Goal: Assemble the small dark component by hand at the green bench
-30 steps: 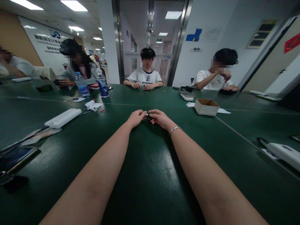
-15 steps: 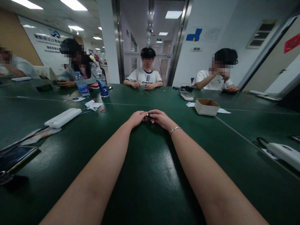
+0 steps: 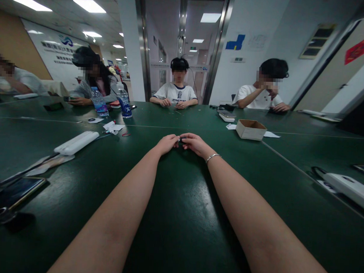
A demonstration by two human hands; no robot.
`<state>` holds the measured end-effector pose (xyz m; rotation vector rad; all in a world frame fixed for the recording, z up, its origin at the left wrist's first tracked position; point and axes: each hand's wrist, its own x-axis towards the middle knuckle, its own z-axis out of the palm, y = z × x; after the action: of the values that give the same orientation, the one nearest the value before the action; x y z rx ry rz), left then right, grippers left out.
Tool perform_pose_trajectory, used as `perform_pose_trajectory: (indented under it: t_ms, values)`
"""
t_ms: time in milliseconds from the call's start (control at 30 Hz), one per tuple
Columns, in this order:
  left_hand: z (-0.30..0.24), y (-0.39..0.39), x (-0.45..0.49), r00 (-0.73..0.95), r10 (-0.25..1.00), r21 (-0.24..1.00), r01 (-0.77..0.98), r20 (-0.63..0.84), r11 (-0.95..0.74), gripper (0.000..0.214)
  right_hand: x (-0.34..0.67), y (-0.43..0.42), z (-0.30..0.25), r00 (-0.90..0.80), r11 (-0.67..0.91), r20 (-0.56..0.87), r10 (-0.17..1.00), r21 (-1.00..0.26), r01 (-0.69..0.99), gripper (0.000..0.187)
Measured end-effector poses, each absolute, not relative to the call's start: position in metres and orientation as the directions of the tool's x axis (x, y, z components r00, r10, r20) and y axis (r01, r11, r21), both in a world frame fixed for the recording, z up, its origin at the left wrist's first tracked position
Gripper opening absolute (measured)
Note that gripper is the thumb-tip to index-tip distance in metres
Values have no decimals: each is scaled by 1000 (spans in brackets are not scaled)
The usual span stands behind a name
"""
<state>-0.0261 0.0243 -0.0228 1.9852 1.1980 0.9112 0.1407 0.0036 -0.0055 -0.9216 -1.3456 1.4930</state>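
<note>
Both my arms stretch forward over the dark green table [image 3: 179,216]. My left hand [image 3: 166,143] and my right hand [image 3: 194,143] meet at the table's middle, fingers curled together around a small dark object [image 3: 180,141] pinched between them. It is too small to name. A thin bracelet [image 3: 212,156] circles my right wrist.
A white long case [image 3: 76,142] and a phone [image 3: 15,191] lie at the left. A small cardboard box [image 3: 250,129] sits at the right rear, another white case [image 3: 349,188] at the far right. Two water bottles [image 3: 124,103] stand beyond. Several people sit across the table.
My hands stay together at the same spot; the fingers shift only slightly. A person at the far right has lowered a hand a little.
</note>
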Motion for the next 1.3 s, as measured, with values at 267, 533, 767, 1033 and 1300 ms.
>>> perform_pose_trajectory:
  t_ms: [267, 533, 767, 1033, 1300]
  values:
    - [-21, 23, -26, 381, 897, 805, 448, 222, -389, 44, 141, 4, -5, -313, -9, 40, 949, -988, -152, 16]
    - [-25, 26, -23, 367, 911, 863, 381, 187, -330, 35, 141, 1, -4, -302, -10, 44, 952, -984, -177, 18]
    - [-22, 23, -23, 375, 908, 856, 391, 187, -338, 37, 141, 2, -4, -301, -13, 39, 953, -986, -169, 18]
    - [-23, 25, -24, 372, 906, 831, 425, 201, -359, 42, 142, 3, -6, -299, -14, 39, 954, -985, -174, 17]
    - [-23, 26, -25, 382, 903, 835, 417, 198, -359, 46, 142, 4, -6, -302, -19, 39, 952, -983, -185, 17]
